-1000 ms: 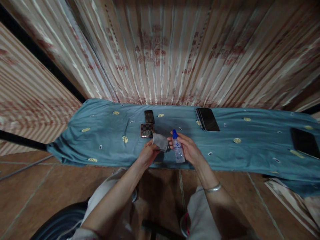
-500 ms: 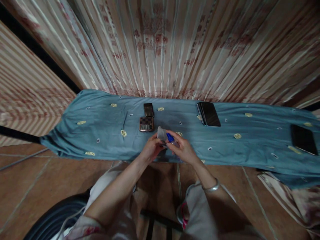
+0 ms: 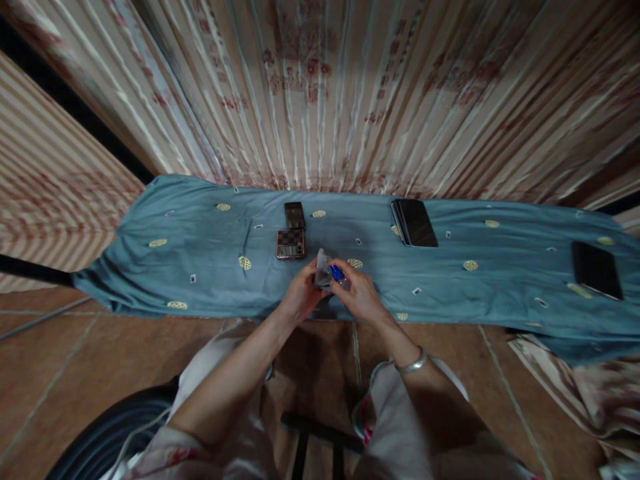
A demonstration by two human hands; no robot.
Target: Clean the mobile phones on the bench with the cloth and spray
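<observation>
The right hand (image 3: 361, 297) has its fingers clamped around a small clear spray bottle (image 3: 340, 279) with a blue cap, tipped toward the grey cloth (image 3: 323, 270) that the left hand (image 3: 303, 298) pinches between closed fingers, both held just above the near edge of the table (image 3: 200, 267) under its blue cover. The bottle looks light, stiff and somewhat slick, best gripped round its body; the cloth is soft and limp, so bunching it suits it.

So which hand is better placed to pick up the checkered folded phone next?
Probably the left hand: it is nearer the checkered folded phone, holding only a grey cloth; the right hand grips the blue-capped spray bottle.
</observation>
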